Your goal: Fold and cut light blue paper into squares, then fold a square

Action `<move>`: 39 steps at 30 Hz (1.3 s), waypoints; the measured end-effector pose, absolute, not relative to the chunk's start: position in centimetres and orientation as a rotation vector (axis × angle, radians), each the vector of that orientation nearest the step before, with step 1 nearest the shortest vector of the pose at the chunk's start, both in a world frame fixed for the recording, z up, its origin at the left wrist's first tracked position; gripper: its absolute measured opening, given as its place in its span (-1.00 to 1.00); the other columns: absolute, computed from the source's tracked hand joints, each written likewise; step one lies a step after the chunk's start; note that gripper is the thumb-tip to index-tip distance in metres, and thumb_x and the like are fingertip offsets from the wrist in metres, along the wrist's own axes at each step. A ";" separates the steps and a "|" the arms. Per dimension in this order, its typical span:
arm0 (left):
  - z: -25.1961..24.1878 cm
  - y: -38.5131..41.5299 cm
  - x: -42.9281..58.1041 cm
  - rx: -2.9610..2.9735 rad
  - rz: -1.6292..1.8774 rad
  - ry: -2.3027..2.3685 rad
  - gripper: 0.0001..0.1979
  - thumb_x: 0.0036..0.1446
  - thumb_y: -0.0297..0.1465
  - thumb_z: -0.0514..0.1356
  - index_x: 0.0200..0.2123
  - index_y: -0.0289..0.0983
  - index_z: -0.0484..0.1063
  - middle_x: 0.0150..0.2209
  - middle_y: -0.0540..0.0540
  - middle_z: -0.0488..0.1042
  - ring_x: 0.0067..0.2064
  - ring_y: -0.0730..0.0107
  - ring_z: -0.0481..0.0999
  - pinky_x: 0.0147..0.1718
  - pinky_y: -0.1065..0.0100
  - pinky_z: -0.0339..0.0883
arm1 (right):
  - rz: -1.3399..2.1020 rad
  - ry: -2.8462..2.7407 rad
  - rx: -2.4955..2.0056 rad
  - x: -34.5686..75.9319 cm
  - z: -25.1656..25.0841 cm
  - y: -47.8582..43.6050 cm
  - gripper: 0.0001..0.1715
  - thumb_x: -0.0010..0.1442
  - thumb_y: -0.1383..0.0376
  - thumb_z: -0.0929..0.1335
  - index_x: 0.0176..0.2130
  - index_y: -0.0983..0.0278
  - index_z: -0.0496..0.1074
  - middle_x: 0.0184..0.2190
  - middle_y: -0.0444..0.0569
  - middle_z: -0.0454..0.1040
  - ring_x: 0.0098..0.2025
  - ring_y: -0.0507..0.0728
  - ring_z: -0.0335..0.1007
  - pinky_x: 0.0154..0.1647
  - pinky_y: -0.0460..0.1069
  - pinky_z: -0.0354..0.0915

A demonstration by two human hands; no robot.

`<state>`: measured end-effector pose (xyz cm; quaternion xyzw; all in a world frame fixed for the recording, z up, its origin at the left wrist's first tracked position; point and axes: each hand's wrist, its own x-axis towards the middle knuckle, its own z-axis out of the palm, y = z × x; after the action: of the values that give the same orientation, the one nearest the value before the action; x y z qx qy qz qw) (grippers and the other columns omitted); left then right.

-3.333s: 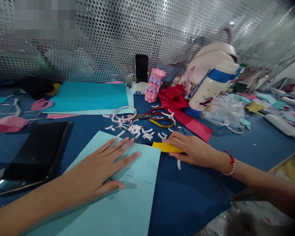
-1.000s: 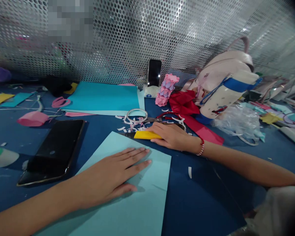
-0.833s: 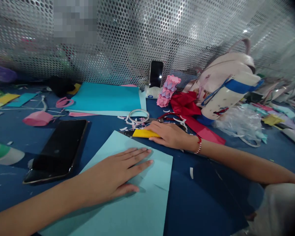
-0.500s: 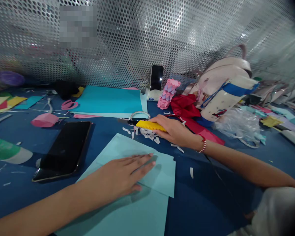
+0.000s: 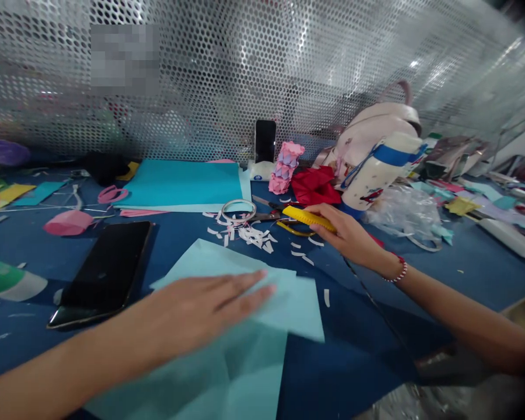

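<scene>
My left hand [image 5: 201,309], blurred, stretches its fingers over a folded piece of light blue paper [image 5: 304,309], which overlaps a larger light blue sheet [image 5: 258,373]. In my right hand [image 5: 345,233] is a yellow ridged-edge tool [image 5: 306,217], pinched between thumb and fingers; its exact kind is unclear. Scissors [image 5: 266,216] with a yellow and black handle lie just beneath and left of it, blades apart. Beside the blades are a roll of tape [image 5: 238,219] and a scatter of white paper scraps [image 5: 256,236].
A phone [image 5: 109,262] lies at left, near a green and white tube [image 5: 13,277]. Blue sheets [image 5: 184,181] are stacked behind. Toward the back right are a pink paper column [image 5: 285,169], red paper [image 5: 315,185], a white bottle [image 5: 374,175], a backpack [image 5: 380,122] and clear plastic [image 5: 402,213].
My right hand has moved right with the yellow tool, and the scissors now show. The folded paper under my left hand has shifted right over the larger sheet. The view has swung slightly right.
</scene>
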<state>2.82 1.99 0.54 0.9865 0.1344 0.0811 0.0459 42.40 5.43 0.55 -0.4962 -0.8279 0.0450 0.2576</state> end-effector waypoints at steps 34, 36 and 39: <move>3.8 10.1 0.3 2.229 0.204 1.064 -0.64 0.16 0.04 0.39 -0.25 -0.12 0.70 -0.33 0.02 0.68 -0.29 0.27 0.61 -0.25 0.36 0.48 | 0.338 -2.244 -1.298 43.2 0.1 5.2 -0.58 0.52 0.11 0.33 0.17 0.27 0.58 0.25 0.30 0.57 0.38 0.51 0.43 0.50 0.55 0.19; 4.2 9.4 0.4 2.199 0.316 1.107 -0.65 0.18 0.03 0.39 -0.34 -0.11 0.71 -0.35 0.05 0.68 -0.28 0.30 0.60 -0.24 0.41 0.47 | 0.473 -2.224 -1.234 41.7 0.8 4.7 -0.56 0.58 0.06 0.29 0.21 0.22 0.56 0.29 0.22 0.56 0.39 0.40 0.44 0.49 0.43 0.27; 4.6 8.7 0.7 2.145 0.460 1.151 -0.64 0.07 0.05 0.45 -0.38 -0.11 0.73 -0.34 0.03 0.72 -0.27 0.25 0.63 -0.22 0.39 0.50 | 0.742 -2.187 -1.130 39.1 1.4 4.3 -0.47 0.63 -0.02 0.24 0.30 0.19 0.50 0.20 0.12 0.65 0.20 0.22 0.61 0.21 0.15 0.53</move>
<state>0.72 8.75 4.56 0.8185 0.4392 0.1754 0.3261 39.13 4.28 1.36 -0.4218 -0.8163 0.2769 0.2812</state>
